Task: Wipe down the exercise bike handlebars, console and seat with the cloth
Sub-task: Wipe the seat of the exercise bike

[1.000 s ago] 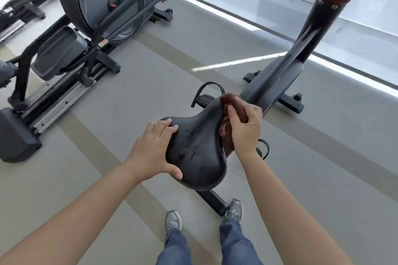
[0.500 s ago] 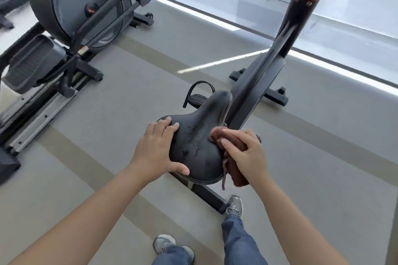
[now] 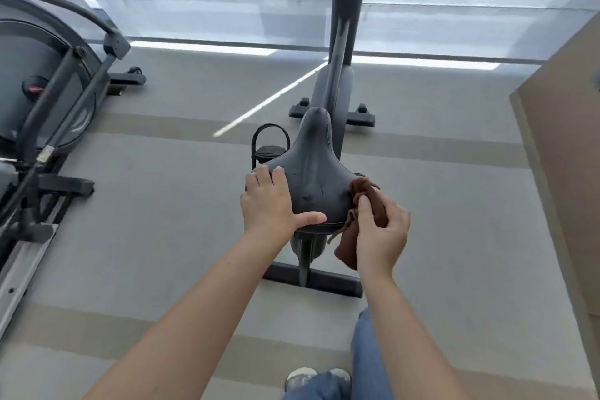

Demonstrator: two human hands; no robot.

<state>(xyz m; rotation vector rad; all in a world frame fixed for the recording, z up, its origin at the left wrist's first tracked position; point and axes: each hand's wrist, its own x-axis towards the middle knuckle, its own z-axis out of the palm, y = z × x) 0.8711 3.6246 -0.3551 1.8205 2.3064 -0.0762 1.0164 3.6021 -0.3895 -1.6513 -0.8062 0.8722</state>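
The exercise bike's black padded seat [image 3: 313, 169] is at the centre, its narrow nose pointing away from me toward the bike's upright post [image 3: 344, 26]. My left hand [image 3: 271, 201] rests flat on the seat's left rear edge, thumb along the back rim. My right hand [image 3: 380, 230] grips a bunched brown cloth [image 3: 360, 195] pressed against the seat's right rear corner. Part of the cloth hangs below the seat. Handlebars and console are out of view above.
An elliptical trainer [image 3: 48, 107] fills the left side, its rails running toward me. A black pedal [image 3: 271, 148] sticks out left of the seat. The bike's rear floor bar [image 3: 328, 281] lies by my legs. A brown panel [image 3: 565, 156] stands at the right; windows run along the back.
My right hand drew the cloth from the seat's nose back along its right side to the rear corner. The view swung until I stand straight behind the seat. My left hand stayed put.
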